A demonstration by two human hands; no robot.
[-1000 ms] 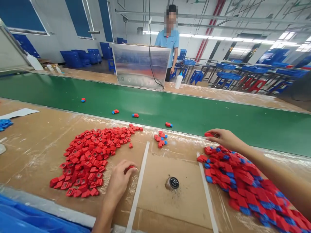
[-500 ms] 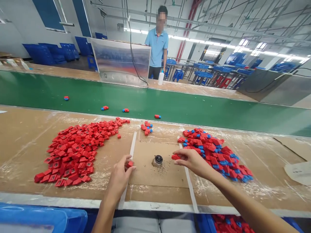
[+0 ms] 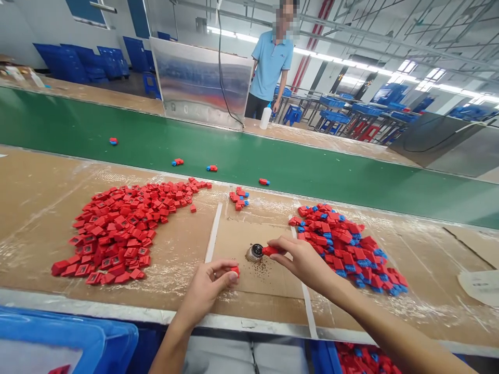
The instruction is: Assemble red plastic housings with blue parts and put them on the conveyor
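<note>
My left hand [image 3: 212, 283] pinches a small red plastic block [image 3: 235, 270] between thumb and fingers, low over the cardboard sheet. Another red piece [image 3: 270, 250] is gripped in the fingertips of my right hand [image 3: 292, 253], its tip at the edge of a small round black-topped fixture [image 3: 257, 251]. Whether that piece touches the fixture I cannot tell. Dark crumbs lie scattered around the fixture's base. Left of my hands spreads a heap of hollow red blocks [image 3: 117, 228]. Beyond my right hand lies a pile of red-and-blue pieces [image 3: 346, 244], partly behind my forearm.
A few red-and-blue pieces [image 3: 239, 198] lie past the fixture. Several more sit spaced along the green belt [image 3: 312, 171]. Blue bins [image 3: 70, 332] stand below the front edge. Across the belt are a person in a blue shirt [image 3: 273, 67] and a white bottle [image 3: 265, 117].
My right hand has moved left, bringing its red piece to the black-topped fixture. My left hand has come right and nearer the fixture with its block. The view has shifted slightly.
</note>
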